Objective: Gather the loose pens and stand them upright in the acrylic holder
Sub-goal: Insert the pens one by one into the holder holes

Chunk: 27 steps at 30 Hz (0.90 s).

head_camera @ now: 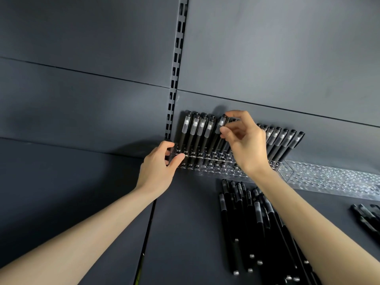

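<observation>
Head view, nearest: loose pens [257, 227] lying flat on dark shelf [185, 223], lower right. Beyond: left hand [158, 165] pinching left end of acrylic holder [209, 163]; right hand [244, 145] pinching cap of tilted pen [220, 126], lower end in holder, among standing pens [197, 130] leaning toward back panel [267, 58]. Farther right: second holder [329, 177].

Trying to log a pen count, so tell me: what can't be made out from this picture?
All head view:
- Standing pens in the acrylic holder: mid-row ones hidden behind the right hand, which pinches one pen.
- Holder's left end: covered by the left hand gripping it.
- Loose pens: partly under the right forearm, cut by the bottom edge.
- Far-right pens: cut by the right edge.
- Barrel print: too small.
</observation>
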Available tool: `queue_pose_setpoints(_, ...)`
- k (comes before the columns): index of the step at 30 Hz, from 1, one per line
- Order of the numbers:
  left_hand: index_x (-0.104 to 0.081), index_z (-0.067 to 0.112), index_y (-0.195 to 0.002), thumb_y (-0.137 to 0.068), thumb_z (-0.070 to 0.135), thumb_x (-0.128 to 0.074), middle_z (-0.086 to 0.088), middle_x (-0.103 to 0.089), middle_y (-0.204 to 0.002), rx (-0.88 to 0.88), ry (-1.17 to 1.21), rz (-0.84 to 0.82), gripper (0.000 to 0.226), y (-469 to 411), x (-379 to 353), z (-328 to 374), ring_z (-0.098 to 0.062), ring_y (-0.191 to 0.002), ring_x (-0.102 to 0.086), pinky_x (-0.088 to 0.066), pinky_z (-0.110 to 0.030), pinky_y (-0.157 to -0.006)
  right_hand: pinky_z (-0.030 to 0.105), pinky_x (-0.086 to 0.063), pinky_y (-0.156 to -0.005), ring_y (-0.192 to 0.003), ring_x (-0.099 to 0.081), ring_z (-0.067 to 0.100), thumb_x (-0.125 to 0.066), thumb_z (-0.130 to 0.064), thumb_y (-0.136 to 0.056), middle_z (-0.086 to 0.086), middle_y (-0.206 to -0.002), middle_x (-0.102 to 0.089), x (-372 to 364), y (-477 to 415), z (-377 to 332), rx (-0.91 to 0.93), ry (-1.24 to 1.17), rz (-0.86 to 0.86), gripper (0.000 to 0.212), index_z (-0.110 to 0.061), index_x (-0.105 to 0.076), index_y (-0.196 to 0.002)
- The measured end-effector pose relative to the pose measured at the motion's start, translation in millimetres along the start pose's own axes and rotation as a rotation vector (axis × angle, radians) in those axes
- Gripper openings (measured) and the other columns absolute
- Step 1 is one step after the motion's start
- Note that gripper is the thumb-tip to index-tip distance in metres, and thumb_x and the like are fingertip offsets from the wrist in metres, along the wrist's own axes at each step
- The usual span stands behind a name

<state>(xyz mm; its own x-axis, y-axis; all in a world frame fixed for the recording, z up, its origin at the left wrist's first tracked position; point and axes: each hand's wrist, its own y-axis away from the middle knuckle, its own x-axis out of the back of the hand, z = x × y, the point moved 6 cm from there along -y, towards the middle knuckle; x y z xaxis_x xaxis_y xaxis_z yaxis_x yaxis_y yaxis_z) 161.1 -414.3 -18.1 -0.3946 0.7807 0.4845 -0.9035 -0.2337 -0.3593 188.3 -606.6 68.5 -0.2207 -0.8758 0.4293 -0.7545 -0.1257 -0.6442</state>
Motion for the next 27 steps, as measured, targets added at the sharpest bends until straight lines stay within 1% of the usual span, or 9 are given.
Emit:
queue_pose_setpoints(3,-0.052,0.023,-0.123,-0.091,0.041,-0.056,0.005,-0.061,-0.113,0.000,-0.009,0.005,0.037,0,0,0,-0.013,-0.088,-0.061,-0.049,-0.040,-0.085,0.030,-0.055,-0.073,-0.075,-0.066,0.010,-0.062,-0.009,-0.090,-0.014,-0.075,-0.067,2,-3,-1,-0.010,0.008,-0.011,0.026,-0.026,-0.054,-0.107)
queue_pose_setpoints(6,-0.052,0.023,-0.123,-0.091,0.041,-0.057,0.005,-0.061,-0.113,0.007,-0.018,0.007,0.037,-1,-1,0,-0.013,-0.087,-0.061,-0.049,-0.042,-0.087,0.032,-0.056,-0.072,-0.073,-0.067,0.018,-0.063,-0.008,-0.089,-0.012,-0.076,-0.069,1,-6,0,-0.027,0.029,-0.044,0.026,-0.025,-0.055,-0.107)
queue_pose_setpoints(12,-0.051,0.023,-0.124,-0.091,0.041,-0.057,0.005,-0.062,-0.113,0.017,-0.025,0.000,0.038,0,0,0,-0.014,-0.087,-0.062,-0.048,-0.046,-0.088,0.030,-0.055,-0.069,-0.072,-0.067,0.020,-0.061,-0.009,-0.091,-0.012,-0.077,-0.068,-3,-2,4,-0.025,0.099,-0.063,0.025,-0.019,-0.057,-0.113)
queue_pose_setpoints(14,-0.050,0.023,-0.124,-0.091,0.041,-0.056,0.004,-0.062,-0.113,0.020,-0.038,-0.005,0.038,-1,-1,0,-0.015,-0.088,-0.062,-0.048,-0.045,-0.089,0.025,-0.054,-0.068,-0.072,-0.066,0.016,-0.062,-0.009,-0.090,-0.012,-0.077,-0.067,-2,-1,4,-0.013,0.130,-0.043,0.026,-0.019,-0.059,-0.114)
queue_pose_setpoints(17,-0.049,0.023,-0.126,-0.092,0.042,-0.054,0.002,-0.062,-0.113,0.025,-0.062,-0.008,0.040,0,-1,0,-0.016,-0.092,-0.061,-0.049,-0.043,-0.088,0.018,-0.050,-0.073,-0.075,-0.064,0.004,-0.063,-0.009,-0.090,-0.009,-0.082,-0.066,0,-1,5,0.002,0.165,-0.021,0.027,-0.020,-0.062,-0.115)
queue_pose_setpoints(19,-0.048,0.023,-0.127,-0.092,0.043,-0.053,0.001,-0.062,-0.113,0.028,-0.078,-0.008,0.040,1,-1,0,-0.018,-0.094,-0.061,-0.049,-0.043,-0.088,0.011,-0.047,-0.072,-0.075,-0.060,-0.003,-0.063,-0.008,-0.089,-0.010,-0.083,-0.065,1,0,4,0.011,0.186,-0.015,0.029,-0.019,-0.063,-0.116)
queue_pose_setpoints(22,-0.048,0.021,-0.125,-0.092,0.042,-0.054,0.001,-0.063,-0.110,0.045,-0.082,-0.015,0.040,1,0,2,-0.018,-0.092,-0.061,-0.048,-0.042,-0.088,0.005,-0.045,-0.072,-0.075,-0.057,-0.004,-0.063,-0.005,-0.088,-0.007,-0.085,-0.064,3,3,2,0.016,0.190,-0.009,0.033,-0.017,-0.062,-0.119)
queue_pose_setpoints(25,-0.045,0.013,-0.126,-0.089,0.043,-0.058,-0.001,-0.061,-0.111,0.108,-0.057,-0.028,0.049,3,2,0,-0.016,-0.090,-0.060,-0.048,-0.037,-0.084,0.009,-0.046,-0.074,-0.078,-0.059,0.001,-0.064,-0.007,-0.088,-0.005,-0.089,-0.065,5,10,0,0.006,0.183,-0.015,0.036,-0.018,-0.059,-0.122)
queue_pose_setpoints(27,-0.045,0.010,-0.123,-0.087,0.044,-0.061,-0.004,-0.057,-0.115,0.149,-0.073,-0.019,0.053,8,5,-1,-0.019,-0.098,-0.058,-0.046,-0.034,-0.081,0.015,-0.049,-0.076,-0.080,-0.060,0.005,-0.064,-0.009,-0.088,-0.004,-0.091,-0.065,8,18,0,-0.002,0.177,-0.029,0.034,-0.017,-0.059,-0.121)
